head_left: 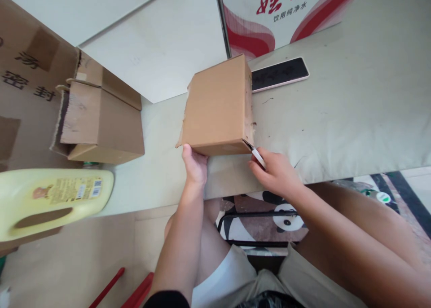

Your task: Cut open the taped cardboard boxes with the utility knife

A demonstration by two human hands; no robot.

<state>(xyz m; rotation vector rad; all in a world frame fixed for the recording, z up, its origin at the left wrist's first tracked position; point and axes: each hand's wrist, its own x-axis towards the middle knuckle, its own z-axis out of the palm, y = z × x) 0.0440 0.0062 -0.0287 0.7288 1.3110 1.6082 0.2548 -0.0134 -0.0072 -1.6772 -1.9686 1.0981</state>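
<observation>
Your right hand (276, 173) pinches a small blade (257, 155) at the near right corner of the brown cardboard box (217, 106), while your left hand (194, 164) presses closed against the box's near left edge. That box sits at the near edge of the grey table (353, 110). Behind it lies a phone (279, 73); an open carton (97, 119) and a yellow jug (50, 200) stand off to the left.

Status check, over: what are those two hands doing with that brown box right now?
Left hand grips cardboard box at near edge. Right hand holds small blade at box's corner. Phone lies behind, apart.
</observation>
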